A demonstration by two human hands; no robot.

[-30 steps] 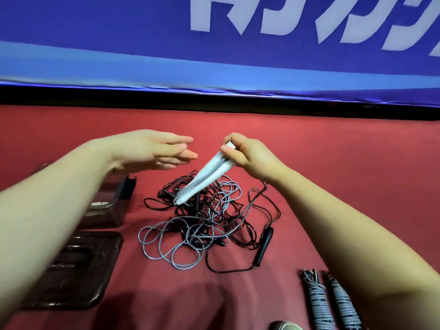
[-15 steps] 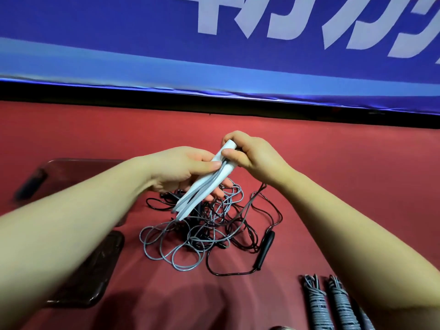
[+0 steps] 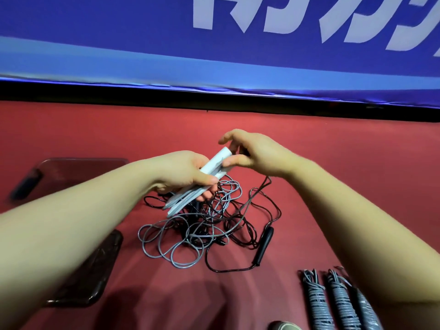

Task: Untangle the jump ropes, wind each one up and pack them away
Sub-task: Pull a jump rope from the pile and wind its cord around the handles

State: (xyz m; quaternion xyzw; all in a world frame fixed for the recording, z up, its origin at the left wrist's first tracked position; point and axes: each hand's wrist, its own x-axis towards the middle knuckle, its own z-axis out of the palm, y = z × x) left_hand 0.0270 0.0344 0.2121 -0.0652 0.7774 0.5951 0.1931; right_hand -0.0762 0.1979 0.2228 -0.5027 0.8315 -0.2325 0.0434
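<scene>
My left hand [image 3: 185, 173] grips a pair of pale grey jump rope handles [image 3: 213, 163], held side by side and slanting down to the left. My right hand [image 3: 258, 153] is at their upper end. Its index finger is lifted off them and its thumb just touches them. Below the hands, a tangle of grey and black ropes [image 3: 202, 227] lies on the red floor [image 3: 333, 186]. A black handle [image 3: 264, 244] lies at the tangle's right side. A black cord rises from the tangle to under my right wrist.
Three wound grey rope bundles [image 3: 340, 303] lie side by side at the bottom right. A dark see-through box [image 3: 78, 167] stands at the left, with its lid [image 3: 95, 270] lying nearer me. A blue banner [image 3: 214, 55] closes off the back.
My left hand came across from the left and took hold of the pale handles. My right hand, which pinched their top end, has loosened and lifted its index finger.
</scene>
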